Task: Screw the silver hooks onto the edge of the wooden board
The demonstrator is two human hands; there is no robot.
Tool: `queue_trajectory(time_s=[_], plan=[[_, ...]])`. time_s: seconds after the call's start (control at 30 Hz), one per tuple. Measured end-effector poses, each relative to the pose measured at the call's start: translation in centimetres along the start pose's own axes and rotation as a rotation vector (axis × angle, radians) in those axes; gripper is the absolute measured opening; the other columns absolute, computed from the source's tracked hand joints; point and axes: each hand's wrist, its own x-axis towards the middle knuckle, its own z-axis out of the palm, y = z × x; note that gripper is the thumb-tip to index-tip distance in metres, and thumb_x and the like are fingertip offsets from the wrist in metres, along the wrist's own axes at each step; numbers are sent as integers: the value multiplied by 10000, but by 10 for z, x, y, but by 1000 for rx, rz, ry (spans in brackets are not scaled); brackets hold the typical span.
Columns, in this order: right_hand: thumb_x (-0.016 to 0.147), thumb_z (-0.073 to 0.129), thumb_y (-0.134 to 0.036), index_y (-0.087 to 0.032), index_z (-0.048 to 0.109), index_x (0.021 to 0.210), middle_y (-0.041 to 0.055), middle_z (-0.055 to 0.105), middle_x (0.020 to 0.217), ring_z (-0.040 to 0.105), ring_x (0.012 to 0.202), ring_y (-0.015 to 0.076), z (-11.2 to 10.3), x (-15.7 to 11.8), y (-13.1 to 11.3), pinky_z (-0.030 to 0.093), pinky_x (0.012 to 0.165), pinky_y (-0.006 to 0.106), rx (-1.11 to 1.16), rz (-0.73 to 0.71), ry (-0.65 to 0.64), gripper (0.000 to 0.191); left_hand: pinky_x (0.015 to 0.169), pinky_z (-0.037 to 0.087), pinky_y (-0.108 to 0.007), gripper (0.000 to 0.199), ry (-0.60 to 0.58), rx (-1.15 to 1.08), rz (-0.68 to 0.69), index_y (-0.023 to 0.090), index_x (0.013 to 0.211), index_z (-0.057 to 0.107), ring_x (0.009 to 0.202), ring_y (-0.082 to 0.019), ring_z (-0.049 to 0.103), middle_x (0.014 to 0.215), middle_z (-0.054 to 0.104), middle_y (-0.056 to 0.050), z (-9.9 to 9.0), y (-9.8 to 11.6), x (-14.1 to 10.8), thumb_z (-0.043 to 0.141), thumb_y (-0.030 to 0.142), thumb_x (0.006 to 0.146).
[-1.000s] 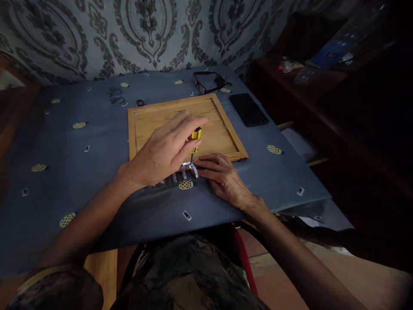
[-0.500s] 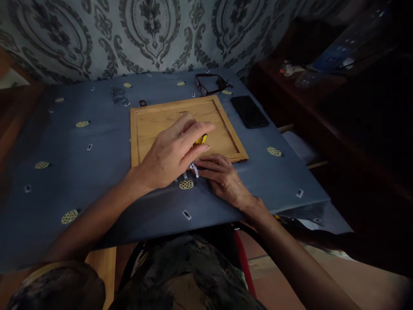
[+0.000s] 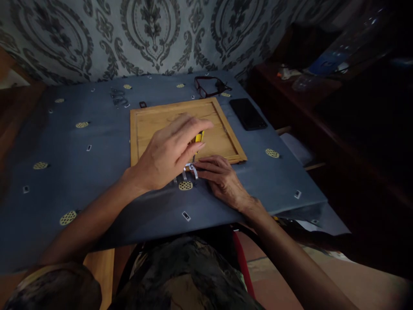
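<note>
My left hand (image 3: 166, 150) is closed around the yellow and black handle of a screwdriver (image 3: 199, 137) held upright, its thin shaft pointing down. Below it, metal hooks (image 3: 194, 171) stick out from the near edge of a framed wooden panel (image 3: 187, 109). My right hand (image 3: 224, 178) lies low at that same edge, fingers pressed together against the hooks' metal piece. The screwdriver's tip and part of the hooks are hidden by my fingers.
Behind the panel, eyeglasses (image 3: 211, 86), a small dark buckle-like piece (image 3: 143, 104) and a clear plastic bag (image 3: 118, 97) lie on the blue tablecloth (image 3: 106, 172). A black phone (image 3: 248, 114) is at the right. A plastic bottle (image 3: 329, 60) leans on the dark furniture beyond.
My left hand has shifted slightly left and down, and more of the yellow handle and the metal hooks now shows. The right hand stays at the panel's edge. The view has tilted slightly.
</note>
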Motion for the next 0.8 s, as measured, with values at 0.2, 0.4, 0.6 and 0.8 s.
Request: queue_trajectory(time_s=[0.2,0.4,0.6,0.8], plan=[[916,508,-57,-282,733,1149,29,726,1274,598,1202,253,0,1,0,477,1003,527,3,-5,10,394,782,589,-284,181,73,22,-58,175,1135,602,897,-152,677,997,680,-41,-13,3,5,580,126,963],[917,497,-42,-281,729,1157,27,723,1280,595,1203,247,0,1,-2,473,1007,511,-6,-5,12,411,878,592,-340,219,-32,43,-50,201,1178,585,999,-175,694,1068,689,-17,-2,0,0,560,139,970],[909,496,-34,-275,737,1129,23,730,1266,597,1192,248,0,1,-1,478,997,505,-22,-13,18,406,876,585,-301,207,-70,30,-81,176,1178,591,993,-158,691,1079,693,-33,1,2,-1,546,144,979],[902,493,-39,-303,733,1145,13,723,1279,592,1209,246,0,1,-1,473,1016,526,-6,19,4,432,847,576,-287,221,-69,14,-58,187,1175,583,955,-147,685,1056,690,-25,5,1,-3,566,119,965]])
